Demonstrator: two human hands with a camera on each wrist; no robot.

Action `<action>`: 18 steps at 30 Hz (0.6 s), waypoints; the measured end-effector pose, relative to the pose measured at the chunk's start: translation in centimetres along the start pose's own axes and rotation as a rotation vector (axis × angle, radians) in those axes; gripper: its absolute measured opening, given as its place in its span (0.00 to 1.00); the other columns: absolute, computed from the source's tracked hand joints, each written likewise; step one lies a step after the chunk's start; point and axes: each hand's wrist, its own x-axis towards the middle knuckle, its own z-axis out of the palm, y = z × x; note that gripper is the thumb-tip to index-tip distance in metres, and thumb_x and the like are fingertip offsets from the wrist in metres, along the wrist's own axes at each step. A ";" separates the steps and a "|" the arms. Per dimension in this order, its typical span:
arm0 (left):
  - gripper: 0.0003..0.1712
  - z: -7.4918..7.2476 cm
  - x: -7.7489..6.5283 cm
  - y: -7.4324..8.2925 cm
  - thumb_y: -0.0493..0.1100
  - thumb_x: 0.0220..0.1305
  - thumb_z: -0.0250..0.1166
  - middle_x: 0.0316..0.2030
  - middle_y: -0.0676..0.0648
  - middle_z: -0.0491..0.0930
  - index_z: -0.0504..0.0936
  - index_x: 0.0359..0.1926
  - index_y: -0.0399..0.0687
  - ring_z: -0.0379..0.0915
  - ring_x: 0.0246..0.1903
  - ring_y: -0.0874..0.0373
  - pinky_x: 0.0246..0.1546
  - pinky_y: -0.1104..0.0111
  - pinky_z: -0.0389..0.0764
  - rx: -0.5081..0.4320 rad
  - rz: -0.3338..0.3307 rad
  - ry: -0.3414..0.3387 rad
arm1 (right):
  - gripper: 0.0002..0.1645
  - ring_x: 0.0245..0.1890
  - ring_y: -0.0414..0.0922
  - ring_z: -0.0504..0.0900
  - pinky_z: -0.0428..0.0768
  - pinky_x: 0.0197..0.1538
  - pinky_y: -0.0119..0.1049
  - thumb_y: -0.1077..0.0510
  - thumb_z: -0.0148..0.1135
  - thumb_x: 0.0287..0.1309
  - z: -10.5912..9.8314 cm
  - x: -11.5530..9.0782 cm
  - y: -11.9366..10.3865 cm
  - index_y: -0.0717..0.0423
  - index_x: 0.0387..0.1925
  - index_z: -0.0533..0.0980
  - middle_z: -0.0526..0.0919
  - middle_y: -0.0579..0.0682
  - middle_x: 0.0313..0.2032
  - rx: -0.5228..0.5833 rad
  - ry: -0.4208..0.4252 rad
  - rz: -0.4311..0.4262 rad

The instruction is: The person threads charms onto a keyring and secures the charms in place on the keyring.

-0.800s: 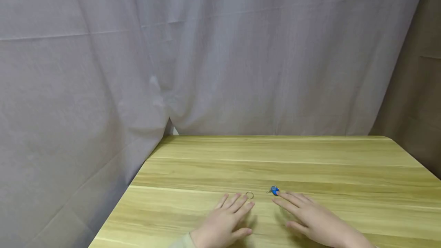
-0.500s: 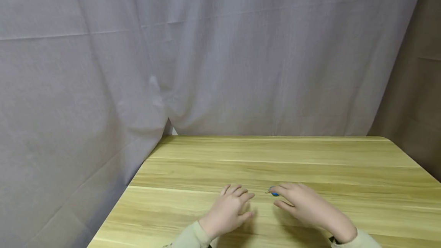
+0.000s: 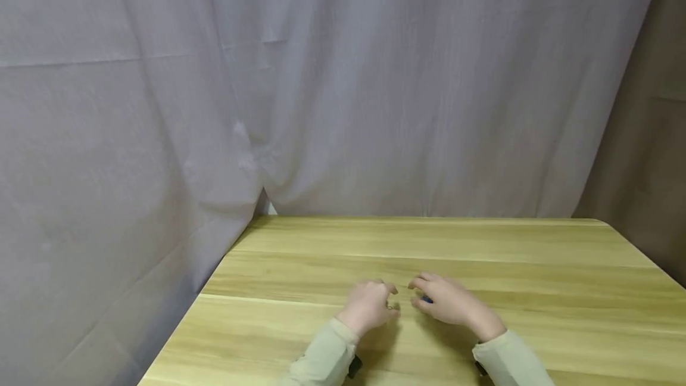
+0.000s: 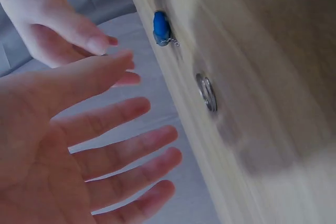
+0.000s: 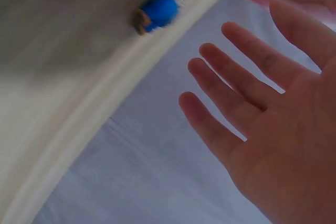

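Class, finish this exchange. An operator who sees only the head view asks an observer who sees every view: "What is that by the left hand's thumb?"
Observer: The left wrist view shows a metal ring lying on the table.
Operator: The right hand hides most of the blue charm. Is anything attached to it?
Observer: Yes, the left wrist view shows a short chain at one end.
Operator: Are the right hand's fingers touching the blue charm?
Observer: No, the right wrist view shows a gap between them.

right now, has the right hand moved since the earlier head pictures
Yes: in the head view, the right hand has shifted leftward and nearer to the far edge of the table, which serves as the fixed reference.
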 end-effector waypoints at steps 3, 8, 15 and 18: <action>0.22 0.5 0.0 0.2 0.52 0.49 0.75 0.40 0.51 0.85 0.84 0.47 0.53 0.80 0.40 0.57 0.40 0.70 0.79 0.056 -0.034 -0.033 | 0.21 0.50 0.57 0.80 0.78 0.52 0.56 0.54 0.62 0.63 0.7 -0.2 0.2 0.63 0.53 0.76 0.78 0.61 0.55 0.030 -0.037 0.005; 0.23 1.2 0.2 0.2 0.53 0.44 0.78 0.37 0.52 0.83 0.85 0.42 0.52 0.76 0.37 0.57 0.37 0.71 0.77 0.099 -0.072 -0.049 | 0.22 0.61 0.67 0.71 0.67 0.61 0.67 0.60 0.60 0.63 0.9 -0.4 0.2 0.67 0.56 0.74 0.72 0.69 0.61 0.056 -0.048 0.055; 0.16 1.6 0.5 0.4 0.47 0.44 0.78 0.32 0.54 0.80 0.84 0.35 0.53 0.71 0.33 0.62 0.31 0.74 0.74 0.111 -0.051 -0.068 | 0.17 0.53 0.62 0.78 0.76 0.56 0.60 0.67 0.62 0.58 1.2 -0.5 1.0 0.68 0.49 0.76 0.79 0.64 0.52 -0.031 -0.064 0.062; 0.12 1.6 0.6 0.5 0.42 0.45 0.76 0.29 0.54 0.77 0.82 0.32 0.52 0.69 0.30 0.62 0.28 0.75 0.72 0.122 -0.038 -0.073 | 0.10 0.41 0.51 0.80 0.80 0.45 0.51 0.67 0.64 0.56 1.5 -0.4 1.2 0.62 0.41 0.78 0.80 0.52 0.40 -0.073 -0.057 0.072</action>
